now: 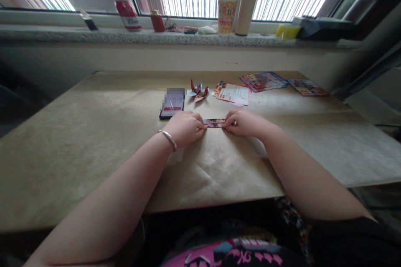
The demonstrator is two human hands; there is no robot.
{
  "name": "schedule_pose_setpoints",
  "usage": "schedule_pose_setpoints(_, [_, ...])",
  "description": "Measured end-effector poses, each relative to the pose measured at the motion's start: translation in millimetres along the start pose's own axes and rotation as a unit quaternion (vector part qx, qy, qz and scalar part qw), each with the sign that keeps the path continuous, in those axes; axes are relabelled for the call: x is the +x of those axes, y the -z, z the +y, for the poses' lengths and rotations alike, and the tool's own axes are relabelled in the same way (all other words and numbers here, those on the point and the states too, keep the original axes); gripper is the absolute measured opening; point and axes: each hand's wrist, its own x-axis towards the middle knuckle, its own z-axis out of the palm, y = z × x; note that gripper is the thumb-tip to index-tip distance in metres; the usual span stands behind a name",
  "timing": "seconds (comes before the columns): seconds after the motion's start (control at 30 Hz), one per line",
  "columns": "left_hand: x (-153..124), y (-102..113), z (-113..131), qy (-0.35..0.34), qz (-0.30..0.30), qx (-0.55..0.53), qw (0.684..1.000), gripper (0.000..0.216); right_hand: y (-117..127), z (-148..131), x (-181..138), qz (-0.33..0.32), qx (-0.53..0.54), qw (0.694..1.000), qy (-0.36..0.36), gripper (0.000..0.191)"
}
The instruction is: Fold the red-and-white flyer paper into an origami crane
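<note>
A narrow strip of folded colourful paper [214,123] lies flat on the table between my two hands. My left hand [188,127] wears a silver bangle at the wrist and pinches the strip's left end. At the right end, my right hand [242,123] presses with thumb and fingers closed on the paper. Just beyond my left hand is a phone [173,102] with its screen lit. Past the strip stands a folded paper figure [198,91] with pointed, raised parts. The ends of the strip are hidden under my fingers.
Printed paper sheets [233,93] lie behind my right hand, with colourful booklets or cards [263,81] and another small pile [307,87] farther right. On the windowsill [181,39] stand a red can [128,15], a patterned cup [227,14] and a red bottle [157,21]. The table's front edge is near my body.
</note>
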Motion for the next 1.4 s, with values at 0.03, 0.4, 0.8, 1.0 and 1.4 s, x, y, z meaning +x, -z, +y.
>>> schedule_pose_setpoints(0.03, [-0.1, 0.0, 0.2, -0.001, 0.004, 0.0, 1.0, 0.032, -0.1, 0.4, 0.3, -0.001, 0.001, 1.0, 0.001, 0.023])
schedule_pose_setpoints(0.4, [7.9, -8.4, 17.7, 0.011, 0.044, -0.001, 0.999, 0.028, 2.0, -13.5, -1.2, 0.011, -0.041, 0.999, -0.003, 0.025])
schedule_pose_setpoints(0.8, [10.4, -19.3, 8.6, -0.007, 0.071, -0.071, 0.995, 0.031, -4.9, -22.4, 0.6, 0.054, -0.087, 0.994, -0.021, 0.027])
schedule_pose_setpoints(1.0, [13.4, -21.3, 16.0, 0.008, 0.065, -0.053, 0.996, 0.028, -8.0, -24.5, 5.0, 0.069, -0.097, 0.993, -0.02, 0.025])
schedule_pose_setpoints(1.4, [16.7, -27.8, 15.7, 0.028, 0.094, -0.085, 0.992, 0.025, -12.3, -18.0, 8.3, 0.096, -0.082, 0.992, 0.006, 0.021])
